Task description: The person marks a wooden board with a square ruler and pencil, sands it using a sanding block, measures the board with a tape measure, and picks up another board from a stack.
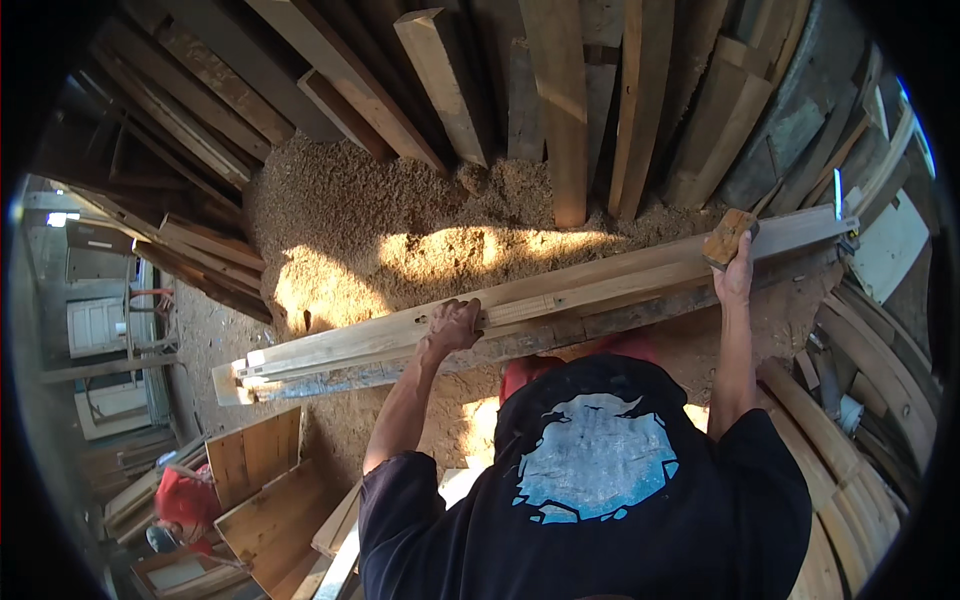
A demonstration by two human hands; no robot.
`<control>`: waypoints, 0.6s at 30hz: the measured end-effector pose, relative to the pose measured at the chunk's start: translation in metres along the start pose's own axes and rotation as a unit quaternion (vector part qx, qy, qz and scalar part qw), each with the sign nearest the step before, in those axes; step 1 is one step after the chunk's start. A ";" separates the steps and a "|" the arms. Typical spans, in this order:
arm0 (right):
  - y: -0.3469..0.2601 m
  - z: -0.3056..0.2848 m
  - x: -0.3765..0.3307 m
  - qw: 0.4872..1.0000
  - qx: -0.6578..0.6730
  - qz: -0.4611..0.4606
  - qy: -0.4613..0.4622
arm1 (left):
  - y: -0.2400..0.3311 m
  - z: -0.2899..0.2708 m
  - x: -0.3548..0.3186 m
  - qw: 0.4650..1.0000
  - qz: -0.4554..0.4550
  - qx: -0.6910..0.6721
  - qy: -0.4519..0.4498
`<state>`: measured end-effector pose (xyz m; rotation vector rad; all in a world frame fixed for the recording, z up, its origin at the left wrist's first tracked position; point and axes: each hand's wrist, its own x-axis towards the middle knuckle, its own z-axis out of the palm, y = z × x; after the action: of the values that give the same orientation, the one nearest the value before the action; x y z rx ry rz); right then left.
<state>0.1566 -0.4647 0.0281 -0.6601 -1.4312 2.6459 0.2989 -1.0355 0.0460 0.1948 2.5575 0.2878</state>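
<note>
Wooden block [729,240], one, brown and oblong with darker marks: raised in the right hand [737,270], thumb and fingers closed about it, over the right part of the timber lengths; whether it touches them cannot be told. Timber lengths [600,284], pale and long, side by side: running from near left to far right across the middle of the scene, before the person. Left hand [455,324], on the timber lengths left of their middle, fingers curled down upon the wood; whether it grips or merely presses cannot be told. Support plank [232,388], worn, beneath the timber lengths, its end showing at left. Black T-shirt [596,455], worn by the person, bearing a pale blue and white print; red cloth [525,371] showing just beyond it. Heap of wood shavings [335,205], beyond the timber lengths, partly sunlit. Upright boards [556,110], many, of mixed widths, standing at the far side behind the heap. White panel [893,245], at far right. Stacked planks [815,445], at near right. Brown wooden panels [262,455], at near left. Co-worker in red [187,498], bent low, left of those panels. Pale panelled doors [97,328], at far left.
</note>
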 end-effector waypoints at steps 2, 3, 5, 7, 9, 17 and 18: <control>0.016 0.021 -0.042 0.998 0.034 -0.034 0.035 | -0.011 -0.005 0.003 0.998 0.062 0.015 0.000; 0.027 0.034 -0.064 0.996 0.051 -0.046 0.065 | -0.015 -0.007 0.005 0.996 0.085 0.026 -0.002; 0.046 0.056 -0.103 0.991 0.058 -0.057 0.110 | -0.023 -0.011 0.012 0.991 0.114 0.050 -0.051; 0.063 0.067 -0.141 0.993 0.058 -0.057 0.090 | -0.027 -0.015 0.017 0.985 0.140 0.064 -0.072; 0.079 0.069 -0.174 0.992 0.048 -0.082 0.078 | -0.030 -0.023 0.024 0.982 0.156 0.068 -0.087; 0.103 0.042 -0.261 0.980 0.019 -0.095 0.175 | -0.026 -0.044 0.038 0.978 0.160 0.033 -0.127; 0.108 0.041 -0.265 0.979 0.015 -0.092 0.181 | -0.026 -0.043 0.038 0.979 0.153 0.036 -0.129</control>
<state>0.3967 -0.6246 0.0505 -0.9033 -1.2766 2.2574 0.2416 -1.0602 0.0552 0.6165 2.2759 0.2662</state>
